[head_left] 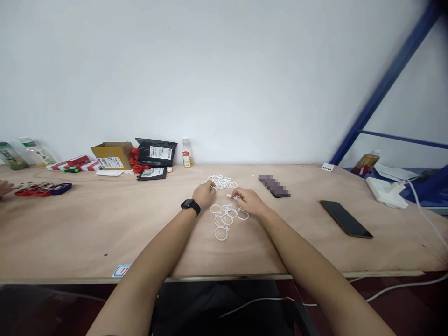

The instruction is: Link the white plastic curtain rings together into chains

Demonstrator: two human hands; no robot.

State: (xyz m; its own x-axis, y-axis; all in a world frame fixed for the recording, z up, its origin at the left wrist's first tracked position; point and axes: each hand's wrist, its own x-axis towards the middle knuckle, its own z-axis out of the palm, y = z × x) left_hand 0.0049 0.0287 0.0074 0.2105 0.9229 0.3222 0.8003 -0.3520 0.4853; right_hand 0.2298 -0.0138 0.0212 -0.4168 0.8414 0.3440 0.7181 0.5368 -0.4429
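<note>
On the table, a heap of white plastic curtain rings with small clips (222, 181) lies just beyond my hands. My left hand (205, 195), with a black watch on its wrist, is at the near left edge of this heap. Its thumb and fingers are pinched together, and what they hold cannot be made out. My right hand (248, 200) pinches a white curtain ring (230, 196) between thumb and fingertips, its outline partly hidden by the fingers. Closer to me, below the right hand, several more curtain rings (221, 233) lie spread in a loose, overlapping group.
A dark phone (346, 219) and a blurred-out flat object (275, 185) lie right of my hands. Farther right are a white stand (387, 191) and cable. Along the wall stand a cardboard box (112, 156), black parcels (156, 152) and a bottle (187, 153). Another person's hand (5, 187) shows far left.
</note>
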